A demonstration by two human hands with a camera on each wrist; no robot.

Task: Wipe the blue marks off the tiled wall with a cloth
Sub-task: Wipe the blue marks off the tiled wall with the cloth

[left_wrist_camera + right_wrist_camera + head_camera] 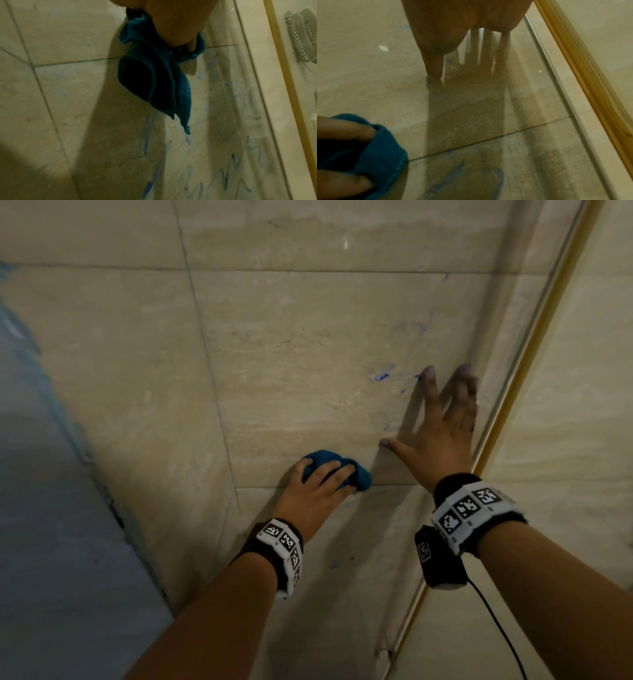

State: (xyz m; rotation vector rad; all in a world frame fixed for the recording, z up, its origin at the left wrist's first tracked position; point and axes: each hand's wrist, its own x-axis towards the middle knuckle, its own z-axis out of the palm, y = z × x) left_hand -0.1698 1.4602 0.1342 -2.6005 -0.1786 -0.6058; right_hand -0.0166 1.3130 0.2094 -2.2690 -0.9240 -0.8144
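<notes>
While the left hand (317, 484) grips the bunched cloth (358, 472) and presses it to the wall (291, 354) right at a grout line, the right hand (442, 433) lies flat on the tile just beside it, fingers (430, 385) straight and spread, holding nothing. Part of the cloth hangs loose below the hand in the left wrist view. The job looks only partly done. On the tile above the cloth, most of the surface reads clean, with a few small blue marks (382, 376) left near the right fingertips and a faint smear higher up. The tile below the grout line is far from finished: the left wrist view shows many blue strokes (233, 159) there, some smudged pale, some dark. I judge that lower tile to be the bulk of what remains.
</notes>
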